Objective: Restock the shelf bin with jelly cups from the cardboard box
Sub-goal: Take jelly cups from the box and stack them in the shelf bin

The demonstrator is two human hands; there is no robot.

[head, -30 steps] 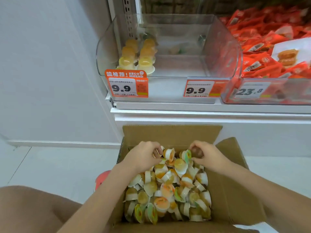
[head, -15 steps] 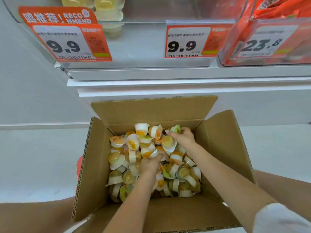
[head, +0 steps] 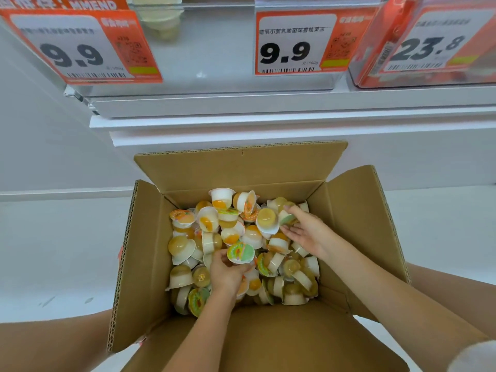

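An open cardboard box (head: 150, 237) on the floor holds a heap of several small jelly cups (head: 209, 226) with white bases and yellow or amber tops. My left hand (head: 228, 272) is in the middle of the heap and grips a jelly cup with a green and pink lid (head: 240, 253). My right hand (head: 306, 232) lies at the heap's far right, fingers curled round a green-lidded cup (head: 285, 218). The clear shelf bin (head: 214, 49) sits above the box; only its front and the bottoms of a few cups (head: 163, 20) inside show.
Orange price tags reading 9.9 (head: 80, 47) and 9.9 (head: 295, 44) hang on the bin's front. A neighbouring bin tagged 23.8 (head: 429, 47) holds red packets. White shelf ledge (head: 268, 114) overhangs the box. My knees flank the box on the white floor.
The view has moved closer to the box and shelf front. My left hand has lifted a green-lidded cup out of the heap. My right hand has shifted slightly right onto another cup.
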